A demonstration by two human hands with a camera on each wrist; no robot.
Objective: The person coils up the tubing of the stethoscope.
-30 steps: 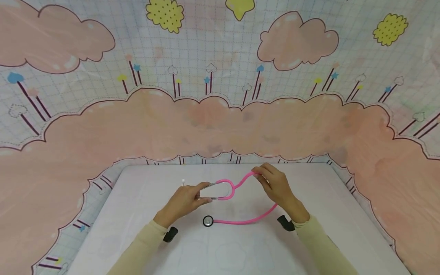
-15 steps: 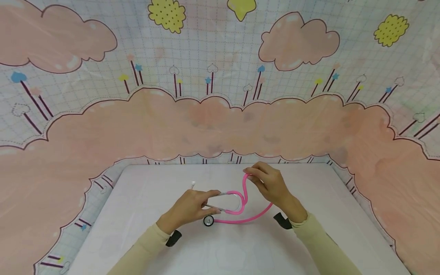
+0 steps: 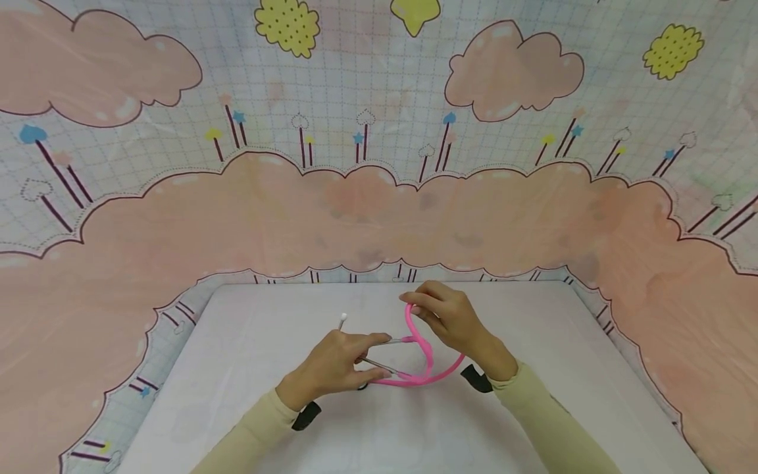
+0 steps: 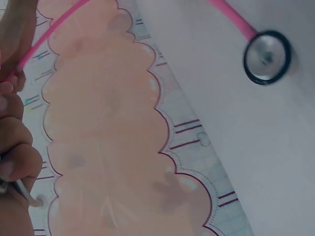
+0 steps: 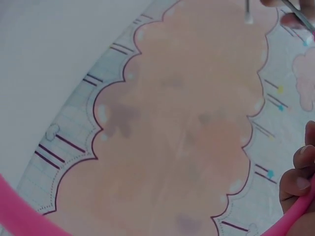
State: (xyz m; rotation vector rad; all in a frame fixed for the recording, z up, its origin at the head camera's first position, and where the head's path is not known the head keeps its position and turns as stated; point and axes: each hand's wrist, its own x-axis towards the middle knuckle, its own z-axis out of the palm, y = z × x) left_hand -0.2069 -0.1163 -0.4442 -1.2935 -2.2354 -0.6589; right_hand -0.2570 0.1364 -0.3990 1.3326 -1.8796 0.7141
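Note:
A stethoscope with pink tubing point(image 3: 425, 349) is held between both hands over the white table. My left hand point(image 3: 331, 362) grips its metal ear tubes, thumb and fingers spread along the two arms; one white eartip point(image 3: 343, 317) sticks up behind the knuckles. With thumb and fingers, my right hand point(image 3: 453, 316) pinches the pink tube above and right of the Y-joint. From there the tube loops under the right wrist and back left. The round chest piece point(image 4: 267, 57), black-rimmed with a silver face, shows in the left wrist view; in the head view the left hand mostly covers it.
The white table point(image 3: 237, 421) spreads under both arms, its far edge just behind the hands. A patterned cloth point(image 3: 355, 217) with clouds and stars stands behind and along the sides. Black straps point(image 3: 477, 378) sit at both wrists.
The left hand has moved right and slightly nearer, lowering the ear tubes over the chest piece. The right hand has shifted left, and the tube between the hands now bends upward more steeply.

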